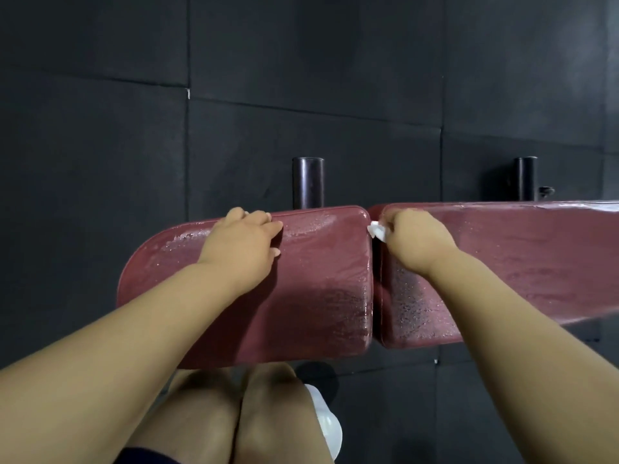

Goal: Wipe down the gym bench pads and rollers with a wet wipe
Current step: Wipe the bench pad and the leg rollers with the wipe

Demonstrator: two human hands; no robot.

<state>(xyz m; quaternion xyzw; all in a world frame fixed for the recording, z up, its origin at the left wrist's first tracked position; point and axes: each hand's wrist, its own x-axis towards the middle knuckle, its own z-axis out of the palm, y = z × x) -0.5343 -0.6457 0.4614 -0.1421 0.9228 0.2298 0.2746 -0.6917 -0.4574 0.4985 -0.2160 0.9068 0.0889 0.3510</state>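
head view: your right hand [413,237] clenches the wet wipe [377,231] at the gap's far end, between seat pad [318,279] and back pad [519,256]. left of it, your left hand [243,244] rests flat, bracing. next, probably drag the wipe toward you along the gap.

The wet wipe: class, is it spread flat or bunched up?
Bunched up: the wet wipe shows only as a small white wad poking out from the curled fingers of the right hand.
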